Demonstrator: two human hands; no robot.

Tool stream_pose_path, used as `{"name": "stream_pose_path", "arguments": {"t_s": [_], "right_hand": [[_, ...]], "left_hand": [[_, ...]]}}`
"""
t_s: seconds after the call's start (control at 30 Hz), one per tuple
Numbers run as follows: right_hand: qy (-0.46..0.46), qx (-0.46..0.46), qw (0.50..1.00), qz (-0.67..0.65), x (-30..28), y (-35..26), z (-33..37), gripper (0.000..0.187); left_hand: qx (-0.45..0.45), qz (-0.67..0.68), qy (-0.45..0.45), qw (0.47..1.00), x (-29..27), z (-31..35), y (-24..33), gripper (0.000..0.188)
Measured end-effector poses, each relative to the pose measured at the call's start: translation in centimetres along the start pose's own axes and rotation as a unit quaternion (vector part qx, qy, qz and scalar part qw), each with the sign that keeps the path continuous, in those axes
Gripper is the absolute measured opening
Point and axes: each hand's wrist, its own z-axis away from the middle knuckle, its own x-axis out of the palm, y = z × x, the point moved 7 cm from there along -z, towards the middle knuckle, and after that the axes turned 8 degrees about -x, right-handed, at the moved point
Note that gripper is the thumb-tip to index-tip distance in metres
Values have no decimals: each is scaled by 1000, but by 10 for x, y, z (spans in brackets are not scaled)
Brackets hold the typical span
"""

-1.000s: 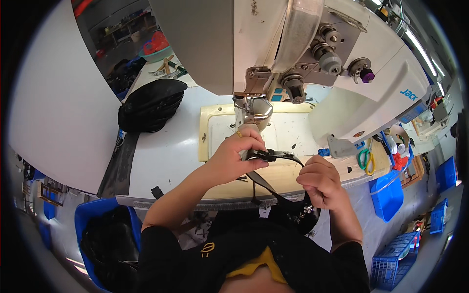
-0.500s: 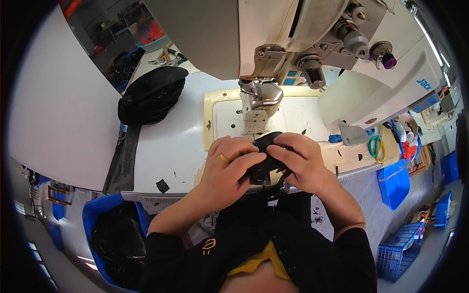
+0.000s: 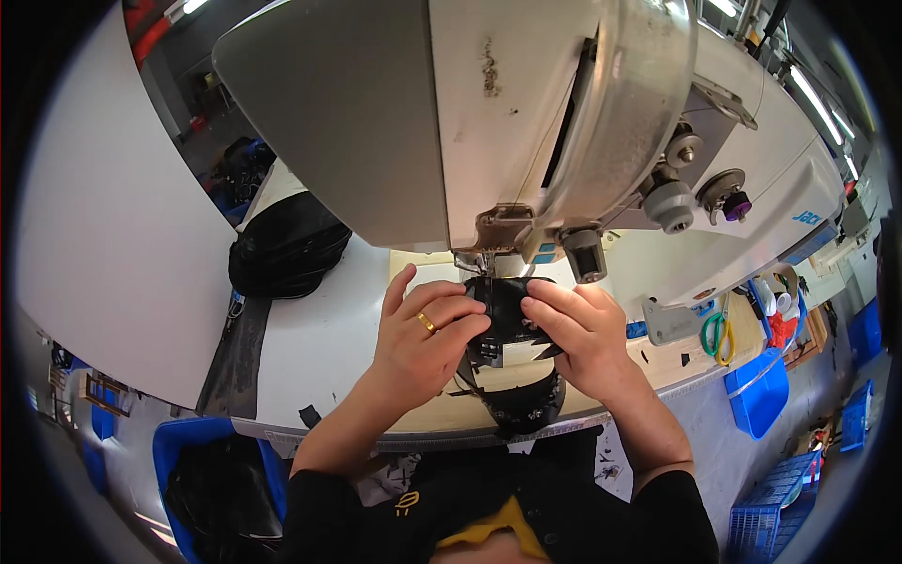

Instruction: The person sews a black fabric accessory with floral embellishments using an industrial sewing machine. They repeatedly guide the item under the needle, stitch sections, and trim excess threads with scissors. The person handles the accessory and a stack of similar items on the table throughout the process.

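A glossy black sewn piece (image 3: 515, 310) lies at the front of the sewing machine (image 3: 507, 122), its far edge at the presser foot (image 3: 487, 265). My left hand (image 3: 427, 334), with a gold ring, presses the piece's left side with thumb and fingertips. On its right side, my right hand (image 3: 583, 343) holds it with fingers bent over the top and the thumb hidden. A looped black part of the piece hangs toward me over the table edge. Whether the foot is down on the material I cannot tell.
Left of the machine, a stack of black pieces (image 3: 291, 246) rests on the white table. Scissors (image 3: 719, 338) with green and yellow handles lie at the right. A blue bin (image 3: 167, 470) holding black pieces stands lower left; another blue bin (image 3: 759, 404) hangs lower right.
Both hands have carried the black piece forward to the presser foot and flattened it there. Its looped part now shows below the hands. The view has shifted, bringing the machine head closer.
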Motion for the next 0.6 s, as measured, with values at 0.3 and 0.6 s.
{"name": "stream_pose_path", "arguments": {"t_s": [0.3,0.6], "right_hand": [[37,10,998,-45,13,22,0,30],[20,25,997,-76,10,22,-5,47]], "left_hand": [[-15,-21,3,1000,5,-10,-6,34],[-27,-28,-3,999,4,-10,-8,24]]}}
